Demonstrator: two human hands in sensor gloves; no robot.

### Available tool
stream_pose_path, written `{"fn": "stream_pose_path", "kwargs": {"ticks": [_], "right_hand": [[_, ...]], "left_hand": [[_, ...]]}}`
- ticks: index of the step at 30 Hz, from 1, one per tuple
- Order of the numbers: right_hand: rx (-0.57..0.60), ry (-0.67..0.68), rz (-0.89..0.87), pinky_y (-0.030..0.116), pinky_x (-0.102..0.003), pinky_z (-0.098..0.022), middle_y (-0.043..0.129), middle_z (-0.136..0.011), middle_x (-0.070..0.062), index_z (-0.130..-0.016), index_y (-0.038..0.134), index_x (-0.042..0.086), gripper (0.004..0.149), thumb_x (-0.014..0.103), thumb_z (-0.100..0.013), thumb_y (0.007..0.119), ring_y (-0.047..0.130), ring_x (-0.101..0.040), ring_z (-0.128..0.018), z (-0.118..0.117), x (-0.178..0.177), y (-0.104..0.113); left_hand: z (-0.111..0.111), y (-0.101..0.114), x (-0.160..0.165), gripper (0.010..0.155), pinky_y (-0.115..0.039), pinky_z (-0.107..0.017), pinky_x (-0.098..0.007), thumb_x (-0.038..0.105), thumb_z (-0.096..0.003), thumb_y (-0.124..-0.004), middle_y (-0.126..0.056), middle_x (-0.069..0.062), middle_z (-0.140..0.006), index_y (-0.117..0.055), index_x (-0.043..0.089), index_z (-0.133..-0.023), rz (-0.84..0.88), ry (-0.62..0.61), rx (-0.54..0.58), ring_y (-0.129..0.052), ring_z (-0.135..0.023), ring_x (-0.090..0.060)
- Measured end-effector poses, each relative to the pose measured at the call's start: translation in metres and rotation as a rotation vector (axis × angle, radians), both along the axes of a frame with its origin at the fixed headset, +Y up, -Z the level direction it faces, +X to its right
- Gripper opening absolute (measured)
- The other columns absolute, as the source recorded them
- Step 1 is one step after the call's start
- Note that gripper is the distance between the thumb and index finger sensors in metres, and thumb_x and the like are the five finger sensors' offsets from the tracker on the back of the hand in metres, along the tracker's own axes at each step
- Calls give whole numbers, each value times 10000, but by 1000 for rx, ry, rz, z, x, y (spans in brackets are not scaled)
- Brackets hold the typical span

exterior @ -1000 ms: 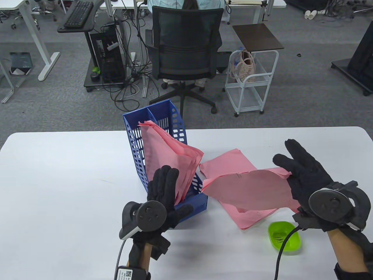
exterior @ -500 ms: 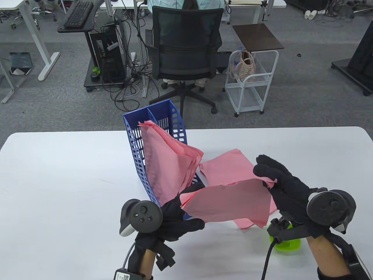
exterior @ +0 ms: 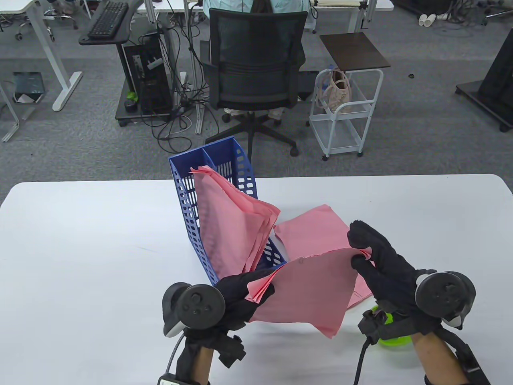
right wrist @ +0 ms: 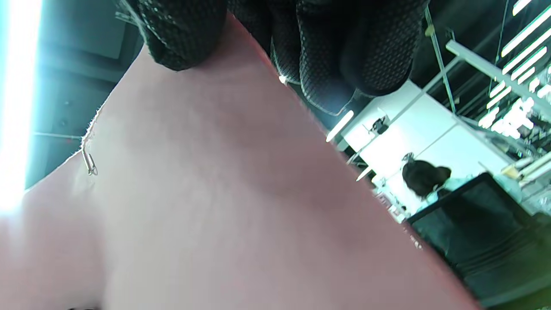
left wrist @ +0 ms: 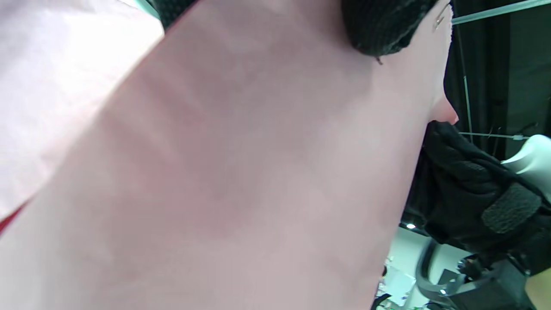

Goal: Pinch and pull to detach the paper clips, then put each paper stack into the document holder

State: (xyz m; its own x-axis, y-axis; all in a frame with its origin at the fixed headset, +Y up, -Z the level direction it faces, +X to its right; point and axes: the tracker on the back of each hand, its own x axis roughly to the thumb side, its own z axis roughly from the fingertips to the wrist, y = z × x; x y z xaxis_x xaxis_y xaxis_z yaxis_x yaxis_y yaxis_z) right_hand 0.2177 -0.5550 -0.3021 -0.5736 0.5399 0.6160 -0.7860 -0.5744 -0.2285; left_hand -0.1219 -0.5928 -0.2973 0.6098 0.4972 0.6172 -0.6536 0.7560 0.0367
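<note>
Both hands held one pink paper stack (exterior: 308, 292) raised above the white table (exterior: 80, 248). Left hand (exterior: 240, 292) gripped the stack's left corner, fingers curled round the fanned sheet edges. Right hand (exterior: 380, 264) pinched the upper right corner between thumb and fingers. A small paper clip (right wrist: 89, 163) sat on the stack's edge in the right wrist view; the same clip showed near a gloved fingertip in the left wrist view.

Blue document holder (exterior: 184, 200) stood just behind the left hand, on the table, with pink sheets (exterior: 228, 224) leaning in its near compartment and sagging over the side. More pink paper (exterior: 312, 232) lay flat on the table behind the held stack. Green dish (exterior: 394, 341) sat under the right wrist, mostly hidden. Beyond the table: a black office chair (exterior: 254, 64) and a white trolley (exterior: 344, 116).
</note>
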Motion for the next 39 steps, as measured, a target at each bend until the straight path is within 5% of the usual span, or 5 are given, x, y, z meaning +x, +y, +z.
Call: {"fn": "stream_pose_path", "kwargs": {"ticks": [8, 15, 26, 39], "right_hand": [[180, -115, 193, 581, -542, -755, 429, -1178, -279, -1137, 427, 126, 669, 420, -582, 657, 625, -477, -1017, 16, -14, 10], [309, -92, 457, 666, -481, -727, 579, -1145, -208, -1096, 530, 167, 640, 442, -544, 704, 755, -400, -965, 30, -49, 5], [282, -33, 582, 811, -361, -559, 885, -905, -59, -876, 767, 255, 388, 413, -522, 753, 983, -241, -692, 26, -71, -7], [241, 0, 563, 819, -354, -547, 907, -879, -40, -846, 798, 271, 343, 396, -532, 739, 995, -232, -672, 27, -56, -13]], "left_hand": [[7, 6, 10, 418, -889, -487, -356, 415, -551, -695, -1020, -8, -732, -841, 248, -905, -190, 73, 20, -1077, -555, -167], [10, 6, 24, 415, -892, -487, -355, 415, -546, -700, -1025, -3, -725, -848, 254, -899, -334, 78, 17, -1080, -551, -165], [13, 8, 31, 417, -892, -497, -357, 418, -540, -703, -1027, 6, -729, -854, 263, -896, -425, 66, 8, -1081, -561, -164], [13, 9, 31, 412, -894, -509, -356, 426, -536, -699, -1029, 22, -730, -858, 287, -890, -470, 56, -24, -1082, -573, -153]]}}
